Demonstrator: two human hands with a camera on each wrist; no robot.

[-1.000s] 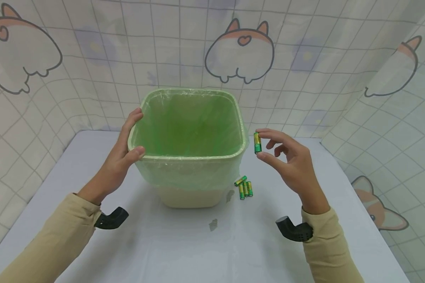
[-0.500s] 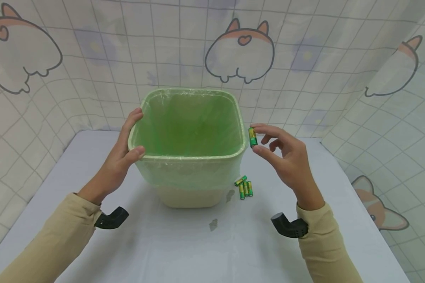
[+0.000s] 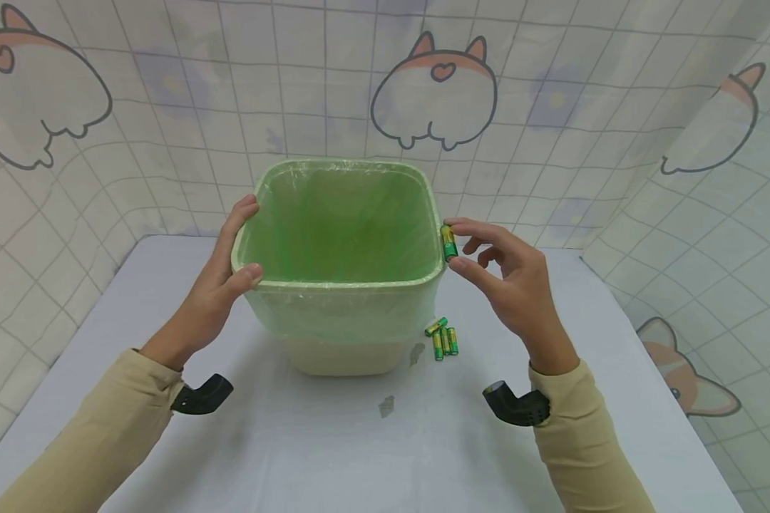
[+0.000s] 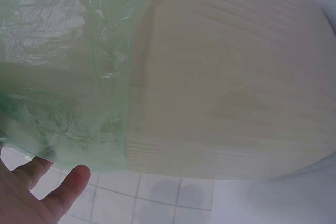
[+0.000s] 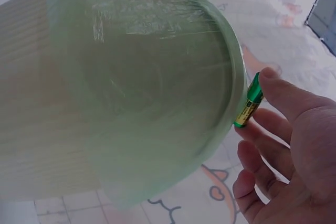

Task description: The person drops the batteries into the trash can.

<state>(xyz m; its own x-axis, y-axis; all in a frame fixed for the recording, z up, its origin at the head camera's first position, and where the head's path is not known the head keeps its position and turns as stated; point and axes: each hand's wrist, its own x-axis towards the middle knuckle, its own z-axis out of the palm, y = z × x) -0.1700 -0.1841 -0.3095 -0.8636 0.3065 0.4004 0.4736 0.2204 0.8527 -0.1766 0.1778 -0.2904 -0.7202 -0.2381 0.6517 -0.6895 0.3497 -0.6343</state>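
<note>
A trash can (image 3: 343,360) lined with a thin green plastic bag (image 3: 340,310) stands on the table, its mouth facing up. My left hand (image 3: 208,292) holds its left front corner, with the thumb over the front rim and the fingertips over the left rim. Between thumb and fingertips, my right hand (image 3: 510,285) pinches a green and yellow battery (image 3: 448,244) by its ends. That battery is nearly upright, right at the can's right rim, and also shows in the right wrist view (image 5: 250,100). Several similar batteries (image 3: 445,342) lie on the table beside the can's base.
A white cloth covers the table (image 3: 334,456), with grey patches (image 3: 386,407) in front of the can. A tile-patterned curtain (image 3: 334,92) with cartoon dogs hangs behind and along both sides. Each wrist wears a black camera mount (image 3: 516,405).
My right hand has moved left and slightly up, bringing the battery from beside the trash can to its right rim. The left hand, the can and the loose batteries stay in place.
</note>
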